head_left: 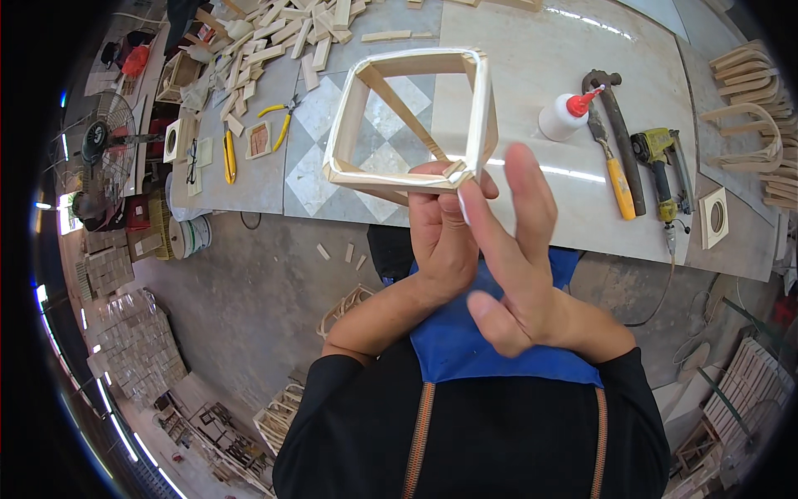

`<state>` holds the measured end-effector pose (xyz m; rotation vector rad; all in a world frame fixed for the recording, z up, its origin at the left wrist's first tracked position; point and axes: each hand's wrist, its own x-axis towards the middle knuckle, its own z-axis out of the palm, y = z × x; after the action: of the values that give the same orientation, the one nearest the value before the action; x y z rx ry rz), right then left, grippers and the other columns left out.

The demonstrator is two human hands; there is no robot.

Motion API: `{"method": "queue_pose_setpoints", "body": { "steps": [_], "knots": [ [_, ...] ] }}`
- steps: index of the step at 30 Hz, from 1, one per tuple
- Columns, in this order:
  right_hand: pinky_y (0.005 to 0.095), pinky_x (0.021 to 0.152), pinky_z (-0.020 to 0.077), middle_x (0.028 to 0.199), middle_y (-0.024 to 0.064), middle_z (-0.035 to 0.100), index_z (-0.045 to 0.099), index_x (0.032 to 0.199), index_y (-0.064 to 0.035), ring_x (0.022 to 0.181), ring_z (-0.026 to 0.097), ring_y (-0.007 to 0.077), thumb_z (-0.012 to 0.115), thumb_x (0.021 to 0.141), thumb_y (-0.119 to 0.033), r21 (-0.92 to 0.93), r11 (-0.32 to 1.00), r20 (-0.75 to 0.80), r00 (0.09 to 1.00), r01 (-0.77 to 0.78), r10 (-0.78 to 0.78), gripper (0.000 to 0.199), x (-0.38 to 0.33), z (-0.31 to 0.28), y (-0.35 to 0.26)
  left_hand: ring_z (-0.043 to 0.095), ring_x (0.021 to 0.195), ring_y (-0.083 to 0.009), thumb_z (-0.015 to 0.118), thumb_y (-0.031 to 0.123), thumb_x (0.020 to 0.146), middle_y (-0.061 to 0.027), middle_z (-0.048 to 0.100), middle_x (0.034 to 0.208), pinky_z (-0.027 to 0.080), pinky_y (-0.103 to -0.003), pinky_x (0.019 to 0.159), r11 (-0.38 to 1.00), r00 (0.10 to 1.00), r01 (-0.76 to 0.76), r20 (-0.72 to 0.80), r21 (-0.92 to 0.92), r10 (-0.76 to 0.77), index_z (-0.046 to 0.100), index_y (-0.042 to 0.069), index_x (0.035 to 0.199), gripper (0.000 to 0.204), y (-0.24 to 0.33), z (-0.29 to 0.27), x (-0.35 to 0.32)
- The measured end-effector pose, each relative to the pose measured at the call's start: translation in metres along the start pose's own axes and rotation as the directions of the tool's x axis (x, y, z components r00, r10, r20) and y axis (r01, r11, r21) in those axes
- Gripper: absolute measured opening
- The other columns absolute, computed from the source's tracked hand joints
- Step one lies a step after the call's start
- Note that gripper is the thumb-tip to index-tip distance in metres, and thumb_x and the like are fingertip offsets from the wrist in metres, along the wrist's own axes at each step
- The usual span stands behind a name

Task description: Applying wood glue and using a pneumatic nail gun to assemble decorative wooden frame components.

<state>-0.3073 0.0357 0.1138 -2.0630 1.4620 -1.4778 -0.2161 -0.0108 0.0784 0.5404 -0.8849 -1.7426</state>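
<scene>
From the head camera we see a square wooden frame held up over the tiled workbench. Our left hand is closed on the frame's near bottom corner, fingers wrapped beneath it. Our right hand is spread flat, not gripping; its fingertips press against that same corner, just beside the left hand.

Right of the frame, a white glue bottle with a red nozzle stands on the bench. Further right of it lie a hammer, a yellow-handled tool and a yellow nail gun, side by side. Well right of the frame, at the bench's edge, rests a small square wooden block with a round hole.

Left of the frame lie yellow-handled pliers and a yellow utility knife. Beyond the frame's far left corner sits a heap of short wooden sticks.
</scene>
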Motion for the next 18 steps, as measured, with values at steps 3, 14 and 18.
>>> {"method": "queue_pose_setpoints", "body": {
  "steps": [3,14,18],
  "knots": [
    [0.0556,0.123,0.0026,0.168,0.0257,-0.002,0.017,0.159,0.004,0.156,-0.004,0.041,0.041,0.09,-0.037,0.11,0.994,-0.119,0.993,0.014,-0.001,0.084,0.003,-0.015,-0.001,0.054,0.101,-0.0181,0.05,0.027,0.108,-0.0108,0.052,0.116,0.043,-0.031,0.093,0.996,0.991,-0.094,0.092,0.01,0.093,0.04,0.005,0.131,0.033,-0.001,0.004,0.003],
    [0.0554,0.123,0.0076,0.164,0.0325,0.011,0.029,0.155,0.007,0.154,0.01,0.044,0.047,0.077,-0.021,-0.139,0.983,-0.12,0.988,-0.119,0.102,0.085,0.002,-0.015,0.01,0.054,0.098,-0.019,0.049,0.024,0.108,-0.0118,0.054,0.111,0.043,-0.032,0.09,0.997,0.99,-0.08,0.116,0.022,0.077,0.04,0.005,0.128,0.029,-0.006,0.005,0.007],
    [0.0537,0.123,0.0104,0.164,0.0322,0.013,0.029,0.155,0.0075,0.154,0.012,0.044,0.047,0.073,-0.014,-0.173,0.975,-0.185,0.977,-0.142,0.11,0.086,0.01,-0.02,0.028,0.051,0.095,-0.0188,0.046,0.04,0.108,-0.0118,0.054,0.105,0.04,-0.031,0.087,0.982,0.992,-0.073,0.112,0.172,0.054,0.039,0.007,0.134,0.043,0.001,-0.009,0.001]
  ]
}}
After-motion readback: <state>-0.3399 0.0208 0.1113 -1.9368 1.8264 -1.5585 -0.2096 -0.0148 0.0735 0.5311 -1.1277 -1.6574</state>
